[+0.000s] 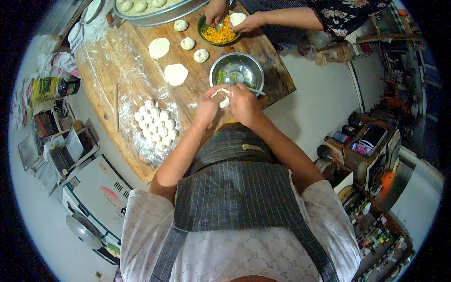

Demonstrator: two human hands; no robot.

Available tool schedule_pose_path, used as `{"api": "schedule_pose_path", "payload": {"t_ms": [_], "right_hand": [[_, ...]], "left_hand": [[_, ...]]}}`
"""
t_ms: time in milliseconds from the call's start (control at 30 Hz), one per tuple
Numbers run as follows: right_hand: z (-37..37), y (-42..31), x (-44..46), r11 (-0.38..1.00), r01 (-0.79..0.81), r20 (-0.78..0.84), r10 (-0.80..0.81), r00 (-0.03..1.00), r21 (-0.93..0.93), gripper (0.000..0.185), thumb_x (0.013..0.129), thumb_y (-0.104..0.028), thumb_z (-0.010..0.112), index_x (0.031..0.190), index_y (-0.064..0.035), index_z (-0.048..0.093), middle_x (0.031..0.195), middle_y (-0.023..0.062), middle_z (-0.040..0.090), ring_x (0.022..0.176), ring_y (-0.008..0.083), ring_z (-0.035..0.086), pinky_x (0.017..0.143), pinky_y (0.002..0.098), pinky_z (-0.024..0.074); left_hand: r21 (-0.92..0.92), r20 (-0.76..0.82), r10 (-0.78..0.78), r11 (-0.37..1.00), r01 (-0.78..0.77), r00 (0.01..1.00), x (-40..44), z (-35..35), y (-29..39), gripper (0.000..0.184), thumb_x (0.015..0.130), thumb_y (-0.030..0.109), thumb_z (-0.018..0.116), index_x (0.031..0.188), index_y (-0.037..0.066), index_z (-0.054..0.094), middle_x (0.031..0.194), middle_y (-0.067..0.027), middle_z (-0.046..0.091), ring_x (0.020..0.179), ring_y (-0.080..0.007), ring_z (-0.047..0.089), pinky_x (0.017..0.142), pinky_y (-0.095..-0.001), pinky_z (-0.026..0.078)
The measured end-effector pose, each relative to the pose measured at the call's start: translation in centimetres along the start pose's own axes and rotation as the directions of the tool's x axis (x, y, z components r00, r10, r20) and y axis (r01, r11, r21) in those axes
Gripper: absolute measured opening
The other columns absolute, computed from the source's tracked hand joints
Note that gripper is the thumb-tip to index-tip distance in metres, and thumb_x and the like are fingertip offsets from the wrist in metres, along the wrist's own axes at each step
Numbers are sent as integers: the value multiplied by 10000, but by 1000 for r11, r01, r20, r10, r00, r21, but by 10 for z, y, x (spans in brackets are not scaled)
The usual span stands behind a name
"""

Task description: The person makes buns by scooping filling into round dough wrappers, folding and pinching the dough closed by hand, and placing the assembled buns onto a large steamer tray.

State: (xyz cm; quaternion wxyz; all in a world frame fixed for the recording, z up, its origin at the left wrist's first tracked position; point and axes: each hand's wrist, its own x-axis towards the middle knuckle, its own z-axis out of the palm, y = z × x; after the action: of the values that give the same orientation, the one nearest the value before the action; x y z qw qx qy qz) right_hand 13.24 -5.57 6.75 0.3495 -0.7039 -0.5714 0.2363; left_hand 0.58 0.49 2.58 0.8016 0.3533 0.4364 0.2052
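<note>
Close to my body, my left hand [206,107] and my right hand [245,104] meet around a white dough bun [225,100]. The fingers of both are closed on its edges, partly covering it. Just beyond them stands a steel bowl [256,66] with a little greenish filling inside and a light spoon handle [256,91] over its rim. Two flat dough wrappers, one round [159,48] and one less even [176,74], lie to the left. Between wrappers and bowls sit three pleated buns, the closest [201,56] near the steel bowl.
Across the wooden table [277,80], a co-worker's hands [249,22] hold a bun over a bowl of yellow filling [217,35]. A steamer tray [155,19] with buns stands at the far edge. Several dough pieces [157,124] and a rolling pin [117,108] lie left.
</note>
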Motion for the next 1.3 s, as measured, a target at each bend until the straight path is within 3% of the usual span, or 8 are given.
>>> {"api": "schedule_pose_path", "payload": {"t_ms": [133, 300, 533, 900, 1000, 1067, 1167, 1300], "right_hand": [[13, 10, -1, 999, -12, -41, 13, 999, 41, 175, 831, -19, 571, 1000, -6, 615, 889, 212, 590, 837, 396, 587, 745, 458, 478], [-7, -2, 7, 992, 79, -29, -77, 997, 96, 140, 830, -30, 592, 961, 14, 615, 833, 196, 599, 814, 378, 601, 720, 443, 478], [-7, 5, 7, 995, 22, -55, -17, 998, 94, 104, 780, -40, 627, 865, 8, 589, 815, 212, 597, 752, 420, 590, 694, 481, 476], [2, 16, 6, 984, 19, -26, -14, 1000, 175, 88, 764, -55, 645, 812, 1, 596, 771, 210, 597, 713, 395, 601, 654, 468, 482], [10, 23, 5, 961, -89, 99, 65, 993, 261, 87, 769, -65, 642, 814, -2, 602, 745, 206, 595, 699, 381, 609, 653, 464, 483], [2, 18, 8, 964, -104, 88, 85, 992, 246, 83, 789, -52, 624, 846, 8, 616, 760, 193, 614, 701, 351, 620, 651, 430, 489], [-8, 15, 11, 988, 86, -12, -85, 996, 126, 90, 809, -37, 603, 875, 18, 630, 767, 174, 634, 695, 303, 632, 650, 389, 495], [-6, 18, 13, 941, 336, -92, -337, 937, -33, 87, 807, -32, 603, 870, 23, 629, 768, 171, 647, 683, 277, 640, 642, 379, 499]], "left_hand": [[296, 33, 68, 952, -75, 997, -1, -6, 6, 323, 930, 221, 515, 1177, 32, 604, 1001, -62, 651, 850, -147, 623, 640, -293, 543], [65, 120, -162, 986, 155, 980, 2, -13, 23, 440, 983, 399, 400, 1193, 43, 549, 1084, -94, 630, 899, -208, 648, 681, -332, 574], [-503, 130, -111, 849, 162, 985, -9, 8, 18, 417, 1001, 373, 378, 1192, 30, 519, 1101, -116, 635, 957, -238, 655, 735, -383, 600], [-398, 101, -226, 883, 247, 969, -9, 1, 14, 374, 1002, 373, 407, 1154, 57, 539, 1035, -82, 648, 896, -204, 660, 687, -338, 594], [-95, 139, -260, 957, 274, 956, 1, -18, 13, 392, 1002, 383, 403, 1152, 48, 542, 1060, -93, 642, 919, -208, 656, 710, -349, 591], [-312, 559, -141, 877, 365, 817, 11, -38, 2, 430, 991, 421, 409, 1152, 46, 547, 1065, -100, 646, 907, -211, 664, 711, -356, 597], [-521, 168, -151, 825, 218, 974, -12, 4, 23, 402, 1007, 349, 394, 1160, 7, 541, 1093, -124, 628, 964, -219, 642, 793, -363, 569], [-516, 138, -126, 838, 180, 982, -12, 5, 20, 384, 1005, 323, 401, 1177, 6, 534, 1103, -123, 626, 963, -230, 641, 831, -379, 558]]}}
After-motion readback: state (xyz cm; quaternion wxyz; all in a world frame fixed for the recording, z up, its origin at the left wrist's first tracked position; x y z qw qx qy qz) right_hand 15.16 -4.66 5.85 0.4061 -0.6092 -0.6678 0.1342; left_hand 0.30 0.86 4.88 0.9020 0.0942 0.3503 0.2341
